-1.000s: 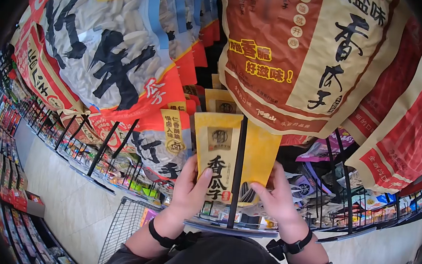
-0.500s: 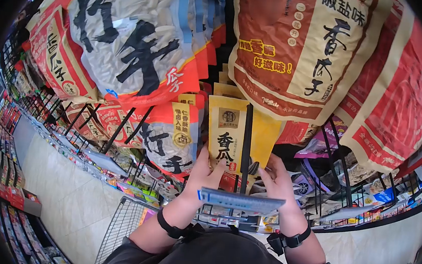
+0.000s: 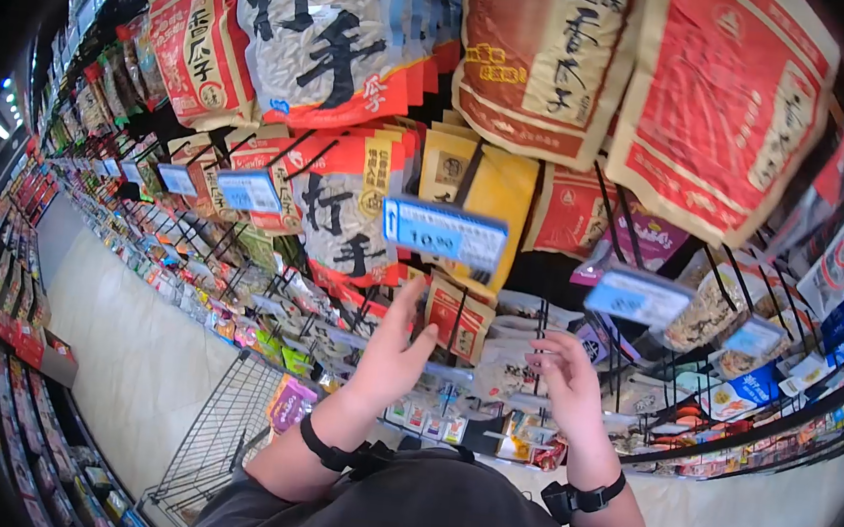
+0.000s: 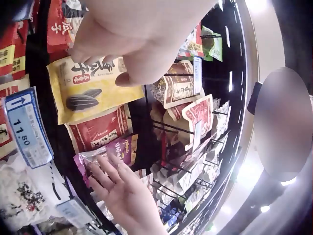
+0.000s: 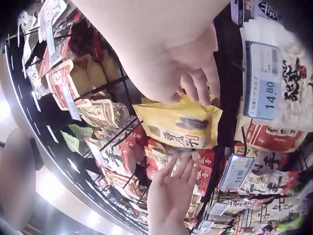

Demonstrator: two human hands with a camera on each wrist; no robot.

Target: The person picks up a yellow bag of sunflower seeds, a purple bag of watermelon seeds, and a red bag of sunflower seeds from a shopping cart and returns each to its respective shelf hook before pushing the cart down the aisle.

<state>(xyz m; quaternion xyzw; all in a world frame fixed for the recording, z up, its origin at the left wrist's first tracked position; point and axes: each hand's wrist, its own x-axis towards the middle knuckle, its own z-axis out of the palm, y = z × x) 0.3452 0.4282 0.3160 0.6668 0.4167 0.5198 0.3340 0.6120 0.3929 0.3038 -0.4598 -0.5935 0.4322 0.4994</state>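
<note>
Seemingly was between grips beneath the yellow bag [image 3: 507,186], hung at twelve o'clock from left hand [image 3: 392,349] and right hand [image 3: 569,382]. Held fingers loosely parted, pinching nothing. Probably needed a firm hold, avoiding the price tag [image 3: 444,235] (partly hiding it). Had red bag [image 3: 722,109] at one o'clock, wire cart [image 3: 213,418] at eight.

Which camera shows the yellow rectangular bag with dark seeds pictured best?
Right wrist: the yellow bag shows its writing and seed picture mostly uncovered. Left wrist: the left hand hides part. Head: a blue-and-white rectangular price tag crosses its middle.
</note>
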